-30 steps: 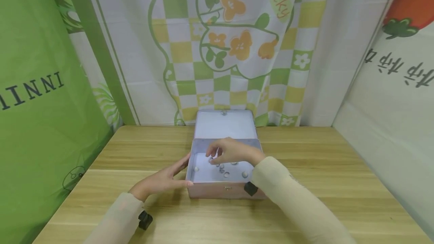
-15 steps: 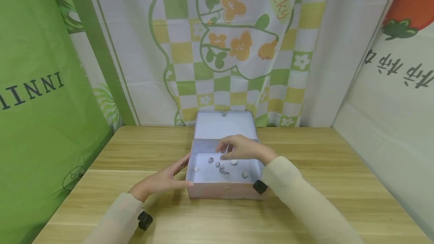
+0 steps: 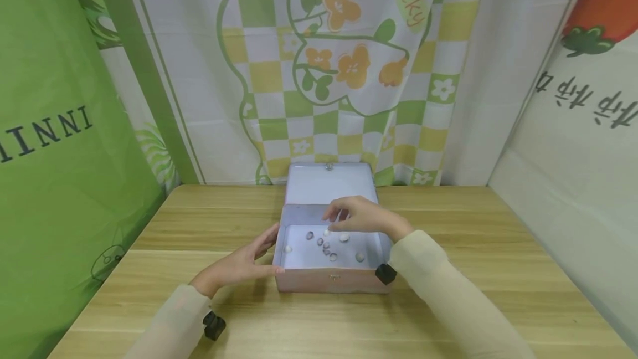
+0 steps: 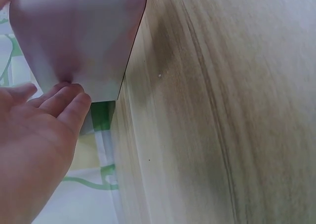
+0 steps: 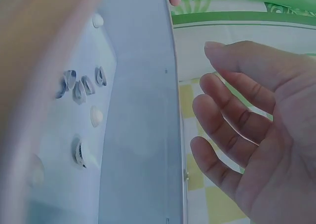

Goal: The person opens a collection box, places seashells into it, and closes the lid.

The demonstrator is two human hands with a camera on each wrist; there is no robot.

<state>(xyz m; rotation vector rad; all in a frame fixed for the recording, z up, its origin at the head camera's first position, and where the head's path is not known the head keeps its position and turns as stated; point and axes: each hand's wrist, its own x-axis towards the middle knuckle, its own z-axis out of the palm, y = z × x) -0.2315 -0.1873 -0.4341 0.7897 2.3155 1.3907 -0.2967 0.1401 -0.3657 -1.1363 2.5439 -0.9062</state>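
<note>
On the table stands a pink metal box (image 3: 332,281), its lid (image 3: 331,183) tipped back. Several small seashells (image 3: 344,239) lie on its pale floor, some white, others dark-edged. A white shell (image 3: 326,232) lies just below my right fingertips. My right hand (image 3: 366,218) hovers over the box's back right part. In the right wrist view its fingers (image 5: 212,120) are loosely bent and hold nothing. My left hand (image 3: 239,263) rests against the box's left side, thumb at the front corner. In the left wrist view its nearly straight fingertips (image 4: 74,98) touch the pink wall (image 4: 79,41).
The wooden table (image 3: 209,220) extends on both sides of the box. A small clasp (image 3: 334,277) sits on the box front. Behind hangs a checked curtain (image 3: 269,76); a green cloth (image 3: 60,181) hangs at left. Each wrist wears a black camera (image 3: 385,273).
My right hand has moved right and slightly back, away from the dark-edged shells. A white shell now shows beneath its fingertips. My left hand and the box have stayed put.
</note>
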